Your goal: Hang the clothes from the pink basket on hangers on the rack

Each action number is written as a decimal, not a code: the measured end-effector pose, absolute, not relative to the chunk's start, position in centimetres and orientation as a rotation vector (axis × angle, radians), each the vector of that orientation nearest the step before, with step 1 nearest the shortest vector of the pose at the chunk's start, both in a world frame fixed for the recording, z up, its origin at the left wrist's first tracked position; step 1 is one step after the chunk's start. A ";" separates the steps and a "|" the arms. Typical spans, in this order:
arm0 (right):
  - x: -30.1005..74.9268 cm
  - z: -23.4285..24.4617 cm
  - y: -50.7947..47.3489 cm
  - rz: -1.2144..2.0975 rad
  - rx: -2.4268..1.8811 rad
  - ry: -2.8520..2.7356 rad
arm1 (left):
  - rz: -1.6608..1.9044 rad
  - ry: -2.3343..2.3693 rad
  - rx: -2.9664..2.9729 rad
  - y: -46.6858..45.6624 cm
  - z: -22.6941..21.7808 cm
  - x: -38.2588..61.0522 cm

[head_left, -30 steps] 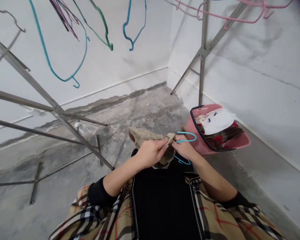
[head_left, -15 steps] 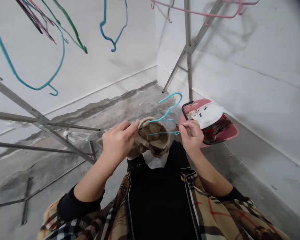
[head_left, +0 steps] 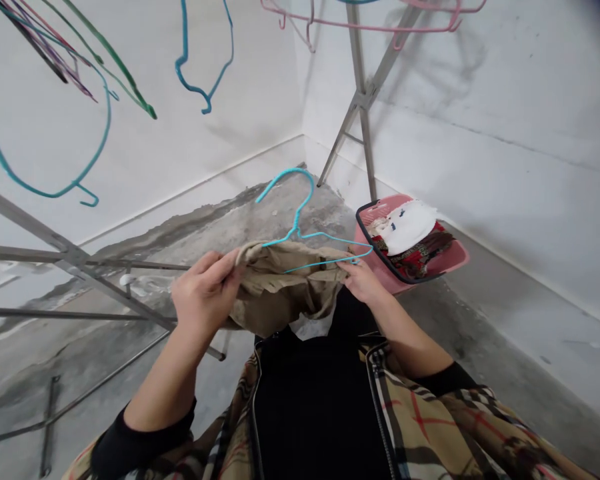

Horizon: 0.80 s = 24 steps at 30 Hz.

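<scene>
A beige garment (head_left: 280,293) is stretched between my two hands at chest height. My left hand (head_left: 205,293) pinches its left edge, fingers closed on the cloth. My right hand (head_left: 363,280) grips the right edge together with the end of a light blue wire hanger (head_left: 300,220). The hanger's arms lie partly inside the garment's opening and its hook points up and to the left.
A pink laundry basket (head_left: 450,257) with white and red clothes sits on the concrete floor at the right wall. A metal drying rack (head_left: 75,257) stands left; another leg (head_left: 363,127) rises behind. Several coloured hangers (head_left: 200,80) hang overhead.
The garment has been pulled open and spread wider between my hands. The blue hanger has come upright from my right hand's side and slid into the garment's opening, hook raised.
</scene>
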State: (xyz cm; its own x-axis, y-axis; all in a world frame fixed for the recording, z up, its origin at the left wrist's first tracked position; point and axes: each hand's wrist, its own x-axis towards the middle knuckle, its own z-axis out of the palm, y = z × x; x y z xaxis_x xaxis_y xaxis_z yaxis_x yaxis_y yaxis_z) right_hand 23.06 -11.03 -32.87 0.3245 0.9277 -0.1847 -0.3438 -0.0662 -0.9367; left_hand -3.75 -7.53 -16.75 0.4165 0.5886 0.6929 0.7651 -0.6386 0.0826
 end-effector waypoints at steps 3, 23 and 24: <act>24.2 -32.0 -11.6 1.164 -1.072 -0.501 | -1.199 -1.135 -2.473 -6.7 -17.6 -5.1; 26.0 -26.0 -12.3 1.284 -1.048 -0.381 | -1.581 -1.151 -2.424 -7.4 -17.9 -8.8; 25.9 -25.8 -12.3 1.248 -1.056 -0.396 | -1.574 -1.130 -2.380 -7.4 -17.9 -8.8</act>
State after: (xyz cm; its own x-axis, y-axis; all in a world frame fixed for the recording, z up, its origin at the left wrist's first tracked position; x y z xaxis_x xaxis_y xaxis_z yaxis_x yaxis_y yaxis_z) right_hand 25.88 -12.31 -25.84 0.3271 0.9016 -0.2830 -0.5731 -0.0489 -0.8180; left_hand -8.78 -7.41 -17.86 0.2043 0.5330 0.8210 0.6074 -0.7268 0.3207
